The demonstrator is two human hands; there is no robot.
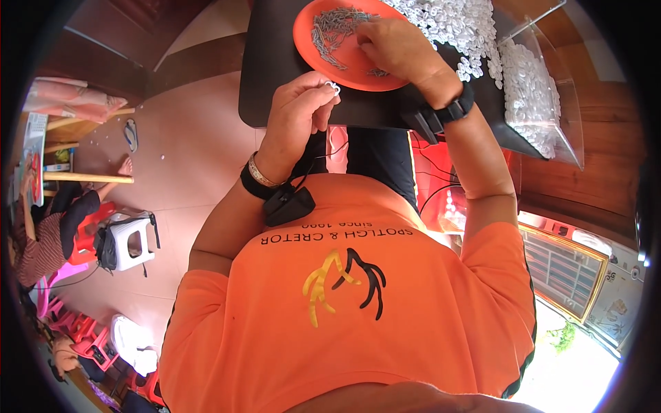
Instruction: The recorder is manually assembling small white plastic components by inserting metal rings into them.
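My left hand is at the near edge of the orange plate, its thumb and finger pinched on a small white plastic cable clip with a round opening. Inside the plate lies a spread of small grey nails. Over the plate, my right hand reaches down with its fingers bent together among the nails. The fingertips are partly hidden, so I cannot make out what they hold.
A big heap of white clips lies beyond the plate on the dark table. More clips fill a clear plastic bin at the table's right edge. At far left another person sits near a white stool.
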